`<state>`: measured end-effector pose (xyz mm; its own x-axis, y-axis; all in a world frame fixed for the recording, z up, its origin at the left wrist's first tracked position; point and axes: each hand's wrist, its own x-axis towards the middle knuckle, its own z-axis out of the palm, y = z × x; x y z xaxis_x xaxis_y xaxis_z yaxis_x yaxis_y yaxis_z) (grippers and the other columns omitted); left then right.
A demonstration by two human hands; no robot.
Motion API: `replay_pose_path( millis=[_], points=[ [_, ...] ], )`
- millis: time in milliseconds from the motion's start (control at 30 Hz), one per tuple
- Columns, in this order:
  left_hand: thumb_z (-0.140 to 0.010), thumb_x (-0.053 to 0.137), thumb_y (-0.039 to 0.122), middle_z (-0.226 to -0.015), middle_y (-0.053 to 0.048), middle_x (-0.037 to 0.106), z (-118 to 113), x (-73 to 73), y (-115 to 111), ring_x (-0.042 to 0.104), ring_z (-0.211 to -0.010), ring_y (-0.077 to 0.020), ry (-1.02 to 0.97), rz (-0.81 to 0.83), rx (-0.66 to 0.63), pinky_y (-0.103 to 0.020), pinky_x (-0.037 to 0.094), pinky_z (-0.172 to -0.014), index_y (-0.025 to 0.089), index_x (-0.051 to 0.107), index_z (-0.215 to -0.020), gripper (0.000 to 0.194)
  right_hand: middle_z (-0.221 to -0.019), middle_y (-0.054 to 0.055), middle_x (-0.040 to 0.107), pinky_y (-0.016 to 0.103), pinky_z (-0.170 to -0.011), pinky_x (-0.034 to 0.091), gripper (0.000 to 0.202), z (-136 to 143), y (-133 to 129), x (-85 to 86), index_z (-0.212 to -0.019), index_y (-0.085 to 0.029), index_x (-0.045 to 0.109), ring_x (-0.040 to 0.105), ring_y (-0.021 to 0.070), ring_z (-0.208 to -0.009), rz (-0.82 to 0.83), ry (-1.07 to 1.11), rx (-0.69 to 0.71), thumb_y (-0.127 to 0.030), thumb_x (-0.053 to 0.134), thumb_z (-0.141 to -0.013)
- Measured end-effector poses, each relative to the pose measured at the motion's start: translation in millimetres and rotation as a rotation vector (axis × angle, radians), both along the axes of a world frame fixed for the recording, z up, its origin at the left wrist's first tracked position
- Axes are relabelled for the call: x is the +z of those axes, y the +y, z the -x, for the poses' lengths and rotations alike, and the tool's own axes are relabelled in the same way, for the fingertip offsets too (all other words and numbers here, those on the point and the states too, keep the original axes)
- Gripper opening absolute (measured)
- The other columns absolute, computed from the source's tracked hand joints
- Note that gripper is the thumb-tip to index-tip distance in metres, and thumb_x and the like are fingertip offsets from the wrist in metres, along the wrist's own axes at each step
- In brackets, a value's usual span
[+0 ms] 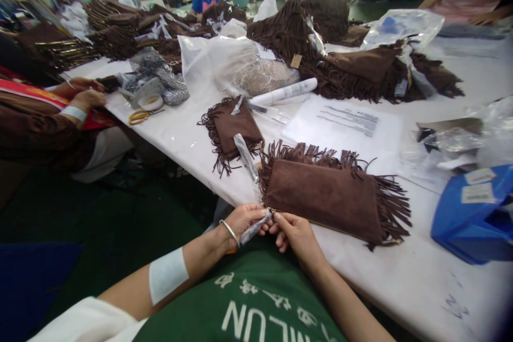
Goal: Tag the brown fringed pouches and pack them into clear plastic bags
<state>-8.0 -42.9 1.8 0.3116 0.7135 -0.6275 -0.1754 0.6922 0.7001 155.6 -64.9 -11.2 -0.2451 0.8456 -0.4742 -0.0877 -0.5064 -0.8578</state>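
Note:
A brown fringed suede-like pouch (324,195) lies flat at the table's front edge, a zip running along its near side. At its near left corner my left hand (242,222) pinches a narrow plastic-wrapped strip (255,228), which hangs from a small gold-coloured fitting. Close against it, my right hand (295,232) is closed, thumb and finger together at the same corner; what exactly they grip is too small to make out. Just beyond, a smaller fringed pouch (236,127) rests with another plastic-wrapped strip (245,156) beside it.
Printed paper (344,120) and a rolled sheet (286,92) lie behind the pouches. Yellow-handled scissors (140,116) and a tape roll (150,102) are at left, near a co-worker's hands (86,97). A blue container (473,219) stands right; fringed brown goods (360,67) are heaped behind.

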Motion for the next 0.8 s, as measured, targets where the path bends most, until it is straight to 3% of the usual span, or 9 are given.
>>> replay_pose_path(
  millis=[167, 367, 467, 567, 800],
  points=[
    [-0.073, 0.068, 0.031, -0.068, -0.005, 0.064, -1.2, -1.5, -0.5, 0.059, -0.054, -0.0103, 0.010, 0.018, -0.015, -0.018, 0.046, -0.048, 0.008, 0.061, -0.084, 0.026, -0.053, -0.003, 0.057, 0.014, -0.028, 0.035, 0.038, 7.4, 2.3, 5.2, -0.071, -0.014, 0.062, 0.044, 0.0046, -0.032, -0.023, -0.035, -0.022, -0.049, 0.055, -0.081],
    [-0.073, 0.070, 0.039, -0.066, -0.005, 0.065, -5.1, 1.4, -5.2, 0.060, -0.056, -0.0117, 0.069, -0.047, 0.015, -0.019, 0.047, -0.053, 0.010, 0.060, -0.082, 0.032, -0.051, -0.003, 0.056, 0.014, -0.029, 0.033, 0.037, 6.9, 2.3, 10.2, -0.066, -0.014, 0.061, 0.042, 0.0041, -0.031, -0.040, -0.045, -0.038, -0.048, 0.057, -0.081],
    [-0.078, 0.063, 0.050, -0.076, -0.009, 0.068, -1.9, 6.4, -9.7, 0.065, -0.069, -0.0164, -0.008, -0.040, -0.006, -0.023, 0.050, -0.059, 0.009, 0.062, -0.090, 0.043, -0.054, -0.003, 0.057, 0.014, -0.031, 0.035, 0.035, 7.0, 1.8, 9.1, -0.073, -0.014, 0.063, 0.045, 0.0050, -0.034, -0.044, -0.019, -0.060, -0.048, 0.058, -0.080],
    [-0.078, 0.065, 0.049, -0.086, -0.012, 0.068, 2.4, 8.9, -12.3, 0.066, -0.080, -0.0187, -0.059, -0.023, -0.032, -0.025, 0.052, -0.067, 0.009, 0.062, -0.096, 0.044, -0.054, -0.004, 0.057, 0.015, -0.031, 0.035, 0.034, 8.4, 2.1, 7.6, -0.084, -0.014, 0.065, 0.046, 0.0058, -0.034, -0.038, -0.027, -0.064, -0.047, 0.058, -0.080],
    [-0.073, 0.072, 0.040, -0.078, -0.009, 0.067, -1.4, 2.6, -7.8, 0.064, -0.069, -0.0150, 0.004, -0.053, -0.005, -0.024, 0.051, -0.063, 0.008, 0.061, -0.091, 0.037, -0.051, -0.004, 0.055, 0.018, -0.032, 0.039, 0.037, 6.9, -0.8, 8.8, -0.090, -0.014, 0.065, 0.048, 0.0087, -0.034, -0.076, -0.124, -0.040, -0.049, 0.056, -0.080]
  ],
)
